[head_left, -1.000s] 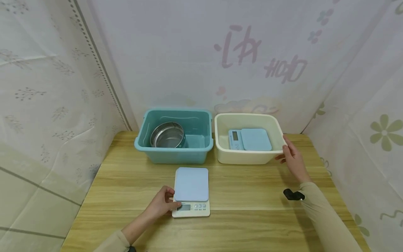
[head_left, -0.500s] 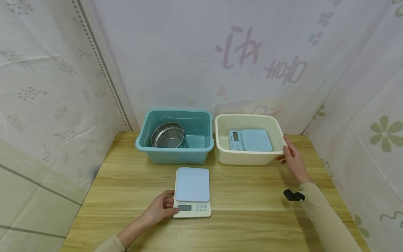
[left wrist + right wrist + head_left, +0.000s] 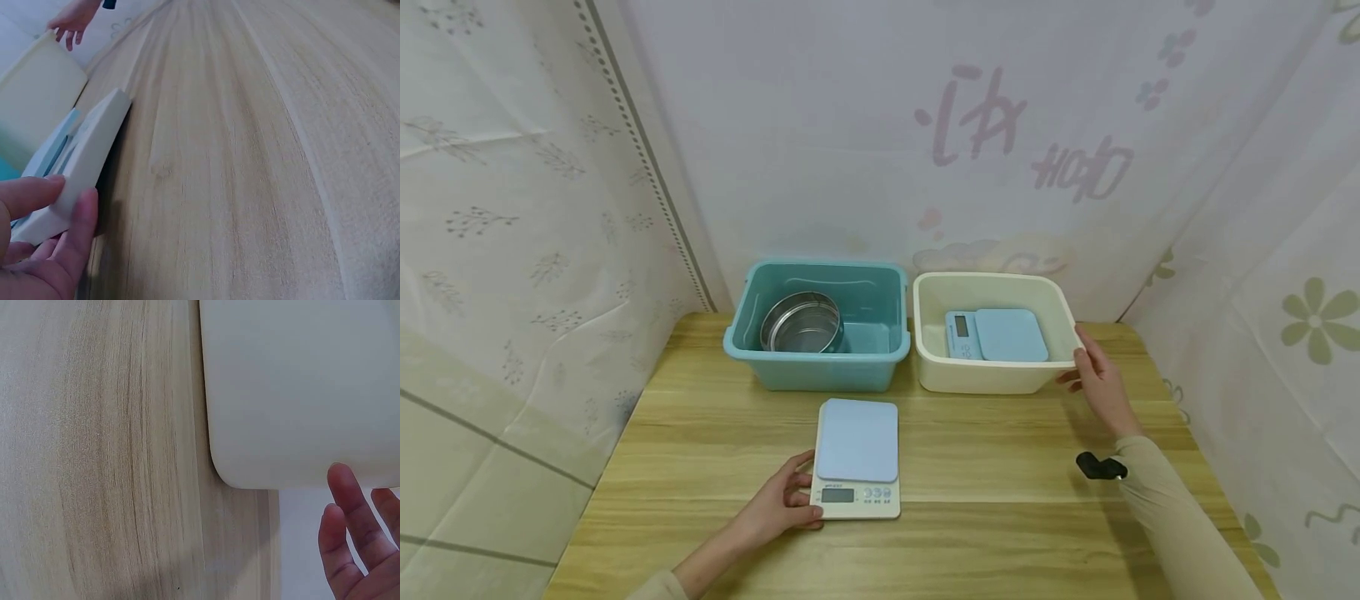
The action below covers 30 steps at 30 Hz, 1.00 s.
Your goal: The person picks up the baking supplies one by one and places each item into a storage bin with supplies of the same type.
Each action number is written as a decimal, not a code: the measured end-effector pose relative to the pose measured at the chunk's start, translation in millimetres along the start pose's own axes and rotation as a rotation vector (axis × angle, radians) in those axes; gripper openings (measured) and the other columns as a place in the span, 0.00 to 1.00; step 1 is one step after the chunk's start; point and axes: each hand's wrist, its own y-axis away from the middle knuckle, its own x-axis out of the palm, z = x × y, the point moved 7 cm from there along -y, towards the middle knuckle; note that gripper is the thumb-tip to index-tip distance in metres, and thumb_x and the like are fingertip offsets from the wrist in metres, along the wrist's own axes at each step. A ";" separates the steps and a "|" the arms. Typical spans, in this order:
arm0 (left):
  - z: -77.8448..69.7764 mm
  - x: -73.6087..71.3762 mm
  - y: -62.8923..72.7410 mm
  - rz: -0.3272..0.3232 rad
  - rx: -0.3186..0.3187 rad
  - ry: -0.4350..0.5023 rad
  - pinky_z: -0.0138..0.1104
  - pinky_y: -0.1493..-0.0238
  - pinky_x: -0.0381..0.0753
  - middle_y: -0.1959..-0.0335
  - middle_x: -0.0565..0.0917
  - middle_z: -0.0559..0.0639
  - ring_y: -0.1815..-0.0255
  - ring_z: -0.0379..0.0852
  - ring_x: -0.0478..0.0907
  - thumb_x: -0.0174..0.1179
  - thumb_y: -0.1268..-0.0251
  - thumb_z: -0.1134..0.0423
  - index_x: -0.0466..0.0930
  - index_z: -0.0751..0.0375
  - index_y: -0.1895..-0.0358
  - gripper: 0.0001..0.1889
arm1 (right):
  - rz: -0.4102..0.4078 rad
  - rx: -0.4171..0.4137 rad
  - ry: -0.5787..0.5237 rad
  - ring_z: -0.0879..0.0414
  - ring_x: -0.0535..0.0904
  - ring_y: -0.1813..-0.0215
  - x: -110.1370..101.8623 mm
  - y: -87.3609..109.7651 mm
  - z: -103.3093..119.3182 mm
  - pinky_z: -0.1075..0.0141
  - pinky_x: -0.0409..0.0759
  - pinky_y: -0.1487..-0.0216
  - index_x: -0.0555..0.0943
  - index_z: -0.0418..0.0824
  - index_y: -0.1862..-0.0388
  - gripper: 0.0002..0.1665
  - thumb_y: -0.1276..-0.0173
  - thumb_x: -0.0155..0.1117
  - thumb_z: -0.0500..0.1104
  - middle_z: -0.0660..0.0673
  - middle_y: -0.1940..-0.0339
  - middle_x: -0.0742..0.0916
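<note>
A white kitchen scale (image 3: 859, 442) with a pale platform is at the front middle of the wooden table. My left hand (image 3: 775, 504) pinches its front left corner, thumb on top and fingers beneath, seen also in the left wrist view on the scale's edge (image 3: 87, 159). At the right, my right hand (image 3: 1102, 387) holds the front right corner of a cream plastic bin (image 3: 977, 380) by its rim. The right wrist view has its fingers (image 3: 356, 515) against the bin's outer wall; the thumb is out of that view. Inside the bin lies a light blue kitchen scale (image 3: 1011, 335).
Left of the cream bin stands a teal plastic bin (image 3: 827, 373) with a round metal sieve (image 3: 805, 325) in it. Both bins stand at the back of the wooden table (image 3: 985, 517), close to a printed curtain (image 3: 820, 150).
My left thumb has slid from beside the white scale's display down to its front left corner. The white scale has barely shifted. My right hand and both bins stay put.
</note>
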 end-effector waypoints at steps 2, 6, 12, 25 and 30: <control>-0.4 -1.5 0.9 -0.004 0.027 -0.048 0.40 0.54 0.91 0.42 0.75 0.73 0.54 0.50 0.84 0.69 0.36 0.77 0.44 0.76 0.20 0.49 | -0.002 0.001 0.001 0.61 0.86 0.62 0.1 0.0 -0.5 0.67 0.86 0.63 0.52 0.50 0.12 0.34 0.11 0.42 0.51 0.26 0.36 0.78; -0.8 -4.1 2.4 -0.008 0.062 -0.072 0.35 0.53 0.90 0.40 0.76 0.76 0.51 0.52 0.85 0.69 0.34 0.75 0.46 0.77 0.20 0.47 | -0.004 0.003 -0.002 0.60 0.87 0.61 0.4 -0.4 -1.7 0.67 0.86 0.64 0.52 0.50 0.12 0.34 0.11 0.42 0.51 0.26 0.35 0.78; 0.7 -5.0 4.2 -0.013 0.054 0.028 0.43 0.50 0.91 0.36 0.71 0.80 0.46 0.53 0.85 0.66 0.31 0.75 0.45 0.74 0.18 0.46 | -0.003 -0.001 -0.001 0.62 0.86 0.62 0.5 -0.3 -1.4 0.66 0.87 0.64 0.52 0.51 0.12 0.34 0.11 0.42 0.51 0.26 0.35 0.77; 0.2 -8.4 6.1 -0.053 0.097 0.133 0.50 0.47 0.89 0.32 0.69 0.83 0.48 0.53 0.87 0.60 0.29 0.78 0.49 0.77 0.19 0.40 | 0.001 -0.004 -0.001 0.63 0.86 0.61 0.7 1.7 2.3 0.67 0.87 0.63 0.51 0.52 0.12 0.34 0.11 0.41 0.52 0.26 0.34 0.76; -2.2 -8.7 6.9 -0.044 0.093 0.143 0.49 0.46 0.88 0.31 0.69 0.83 0.47 0.53 0.87 0.61 0.29 0.77 0.50 0.79 0.20 0.39 | 0.004 -0.005 -0.001 0.63 0.86 0.61 1.2 1.1 2.3 0.67 0.86 0.63 0.51 0.52 0.12 0.34 0.11 0.41 0.52 0.26 0.35 0.77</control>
